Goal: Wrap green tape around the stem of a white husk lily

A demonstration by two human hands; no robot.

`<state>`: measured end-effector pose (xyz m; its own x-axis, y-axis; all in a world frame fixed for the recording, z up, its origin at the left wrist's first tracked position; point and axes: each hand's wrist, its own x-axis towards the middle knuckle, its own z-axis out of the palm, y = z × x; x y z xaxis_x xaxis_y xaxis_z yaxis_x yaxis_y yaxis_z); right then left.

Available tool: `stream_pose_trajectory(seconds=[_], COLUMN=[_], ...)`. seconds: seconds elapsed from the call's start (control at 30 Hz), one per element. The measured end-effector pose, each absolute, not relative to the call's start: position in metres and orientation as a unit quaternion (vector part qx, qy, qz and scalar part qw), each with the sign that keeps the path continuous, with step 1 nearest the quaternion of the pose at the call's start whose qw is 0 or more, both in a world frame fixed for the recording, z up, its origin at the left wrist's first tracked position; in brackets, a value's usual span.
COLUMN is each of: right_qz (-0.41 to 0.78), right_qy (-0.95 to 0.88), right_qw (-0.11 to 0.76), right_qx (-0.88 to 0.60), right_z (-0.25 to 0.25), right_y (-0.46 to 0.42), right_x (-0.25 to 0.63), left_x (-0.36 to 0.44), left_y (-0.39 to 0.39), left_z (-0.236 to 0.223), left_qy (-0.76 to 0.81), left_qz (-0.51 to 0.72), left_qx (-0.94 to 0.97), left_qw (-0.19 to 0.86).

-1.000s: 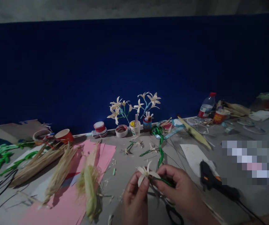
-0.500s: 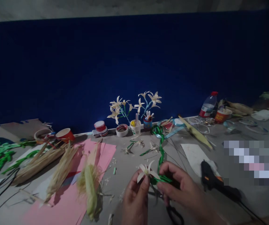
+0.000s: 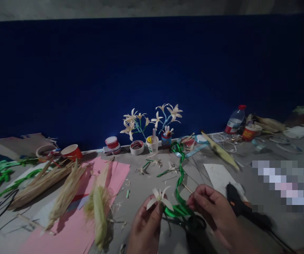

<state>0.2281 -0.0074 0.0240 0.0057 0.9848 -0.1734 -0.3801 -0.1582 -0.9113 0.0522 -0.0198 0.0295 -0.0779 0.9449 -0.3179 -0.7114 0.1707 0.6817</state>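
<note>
My left hand (image 3: 148, 220) pinches a cream-coloured flower (image 3: 159, 200) with narrow pointed petals below its bloom. A shiny green ribbon (image 3: 177, 211) stretches from beneath the flower across to my right hand (image 3: 210, 208), whose closed fingertips grip it. From there the ribbon runs back, twisted, to a green coil (image 3: 177, 147) on the table. Below the ribbon, between my hands, show the black handles of scissors (image 3: 198, 223); the rest of them is unclear. Two small flowers with green stems (image 3: 165, 172) lie beyond my hands.
At right lies a black glue gun (image 3: 236, 203) by white paper (image 3: 216, 173). Corn husks (image 3: 67, 195) and a husked cob (image 3: 100, 218) lie on pink paper (image 3: 118, 176). Finished flower stems (image 3: 165, 121) stand in cups at the back, near a plastic bottle (image 3: 235, 120).
My right hand has moved right, away from the flower, drawing the green ribbon out wider between my hands. My left hand, with the flower, has shifted slightly left and lower.
</note>
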Motion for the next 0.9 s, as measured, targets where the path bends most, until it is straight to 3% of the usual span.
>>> stream_pose_trajectory(seconds=[0.53,0.9], right_qz=[0.450,0.390], right_qy=[-0.396,-0.521], right_qw=[0.659,0.529], right_qx=[-0.454,-0.544], right_z=[0.008,0.003], right_y=[0.004,0.009], right_x=[0.236,0.264], left_x=[0.051,0.051], left_y=[-0.019,-0.018], left_z=[0.032,0.024], left_qy=[0.376,0.397], left_qz=[0.623,0.622], left_qx=[0.169,0.165], left_qw=[0.665,0.655])
